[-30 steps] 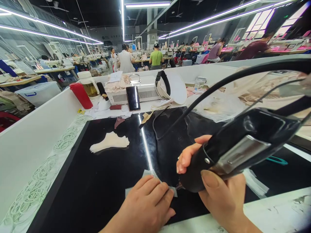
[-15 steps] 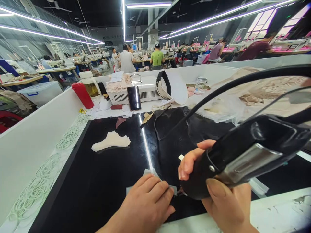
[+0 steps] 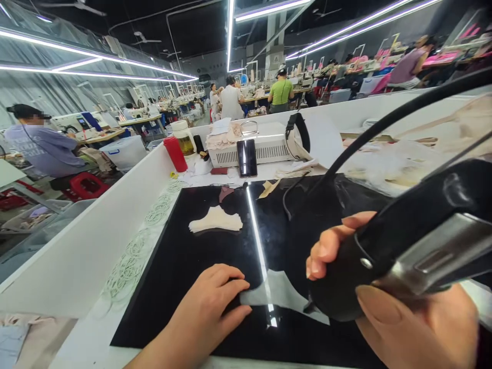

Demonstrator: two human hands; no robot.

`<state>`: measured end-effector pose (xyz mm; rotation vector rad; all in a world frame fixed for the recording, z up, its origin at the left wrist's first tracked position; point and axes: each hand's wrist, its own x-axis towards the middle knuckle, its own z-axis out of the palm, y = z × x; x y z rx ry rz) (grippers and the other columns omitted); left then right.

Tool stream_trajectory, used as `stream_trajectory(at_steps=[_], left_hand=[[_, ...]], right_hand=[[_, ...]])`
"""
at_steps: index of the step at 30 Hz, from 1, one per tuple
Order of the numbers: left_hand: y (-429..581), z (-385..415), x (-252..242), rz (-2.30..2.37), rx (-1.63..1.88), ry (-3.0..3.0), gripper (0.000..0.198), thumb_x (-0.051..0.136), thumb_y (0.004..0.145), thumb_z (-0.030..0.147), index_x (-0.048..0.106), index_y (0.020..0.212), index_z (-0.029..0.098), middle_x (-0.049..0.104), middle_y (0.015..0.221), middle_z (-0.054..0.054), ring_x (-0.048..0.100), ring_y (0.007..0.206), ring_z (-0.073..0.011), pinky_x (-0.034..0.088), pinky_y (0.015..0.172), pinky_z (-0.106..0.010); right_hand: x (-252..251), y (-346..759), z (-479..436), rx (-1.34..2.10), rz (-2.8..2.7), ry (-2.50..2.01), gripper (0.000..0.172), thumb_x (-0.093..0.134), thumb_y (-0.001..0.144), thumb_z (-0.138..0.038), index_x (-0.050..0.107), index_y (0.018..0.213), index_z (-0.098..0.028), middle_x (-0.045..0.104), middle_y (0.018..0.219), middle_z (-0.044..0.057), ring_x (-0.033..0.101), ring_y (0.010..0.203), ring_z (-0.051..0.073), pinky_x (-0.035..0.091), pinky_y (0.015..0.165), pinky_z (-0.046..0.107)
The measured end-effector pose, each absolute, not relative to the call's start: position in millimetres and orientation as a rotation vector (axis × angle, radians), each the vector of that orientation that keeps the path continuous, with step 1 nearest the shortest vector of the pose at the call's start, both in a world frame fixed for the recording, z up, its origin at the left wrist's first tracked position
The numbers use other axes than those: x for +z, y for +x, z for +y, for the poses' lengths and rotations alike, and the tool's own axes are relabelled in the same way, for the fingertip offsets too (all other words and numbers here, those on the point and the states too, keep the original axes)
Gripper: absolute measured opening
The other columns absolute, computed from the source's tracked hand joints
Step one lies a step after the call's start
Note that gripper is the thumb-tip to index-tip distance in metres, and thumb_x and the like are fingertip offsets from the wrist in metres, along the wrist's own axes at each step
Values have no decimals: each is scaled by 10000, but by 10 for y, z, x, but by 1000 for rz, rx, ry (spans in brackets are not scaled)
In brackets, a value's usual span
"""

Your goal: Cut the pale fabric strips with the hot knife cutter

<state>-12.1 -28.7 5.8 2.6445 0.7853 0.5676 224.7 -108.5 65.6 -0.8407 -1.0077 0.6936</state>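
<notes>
My right hand (image 3: pixel 403 307) is wrapped round a black corded hand tool (image 3: pixel 415 230) with a shiny metal plate on its side. The tool's lower end hangs over the right tip of a thin grey cut piece (image 3: pixel 280 292), which lies flat on the glossy black board (image 3: pixel 172 302). Whether the tool touches the piece is hard to see. My left hand (image 3: pixel 211 302) is open beside the piece's left tip, thumb and fingers apart, fingertips by its edge. Farther back on the board sits a stack of cream cut pieces (image 3: pixel 216 219).
Pale green cord coils (image 3: pixel 126 266) line the board's left side. At the back are a phone (image 3: pixel 246 158), a white slotted box (image 3: pixel 269 148), a red cup (image 3: pixel 176 154) and a jug (image 3: pixel 183 137). The tool's thick cable (image 3: pixel 369 133) arches across the right.
My left hand has come off the grey piece to its left side, uncovering it. The tool stays in my right hand near the piece's right end. The view has swung left.
</notes>
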Motion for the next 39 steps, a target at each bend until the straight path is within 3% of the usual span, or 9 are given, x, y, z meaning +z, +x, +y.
stream_trajectory(at_steps=[8,13,16,29,39], left_hand=[[-78,-331,14,786,656,2536,159,765,891,111,678,963,223,698,1133,-1,663,1077,-196,545,977,-344],[-103,-344,-33,816,673,2487,280,806,862,122,672,1082,231,686,1215,-9,658,1117,-199,533,1007,-347],[-106,-359,-54,802,694,2477,211,787,886,135,673,1038,227,684,1209,-4,655,1120,-194,527,1003,-340],[-118,-381,12,746,674,2543,68,712,953,160,674,991,202,688,1210,-22,654,1135,-185,518,1048,-324],[-318,-462,40,703,658,2780,212,565,1053,284,703,1208,243,720,1235,-50,665,1183,-225,566,1052,-394]], right_hand=[[620,1874,-848,750,-1039,-718,331,779,900,-398,604,1171,-321,649,900,8,653,716,160,602,637,300],[598,1750,-766,739,-1019,-670,290,784,896,-382,614,1111,-288,637,890,8,640,702,156,595,608,298],[587,1714,-734,763,-1007,-667,374,789,895,-374,582,1196,-294,644,890,4,644,719,158,607,645,315],[520,1622,-712,777,-1010,-655,359,788,900,-369,592,1187,-281,648,862,-3,637,713,144,593,644,292],[502,1627,-727,772,-1009,-684,343,774,906,-372,588,1186,-298,645,876,-3,620,722,165,557,674,341]])
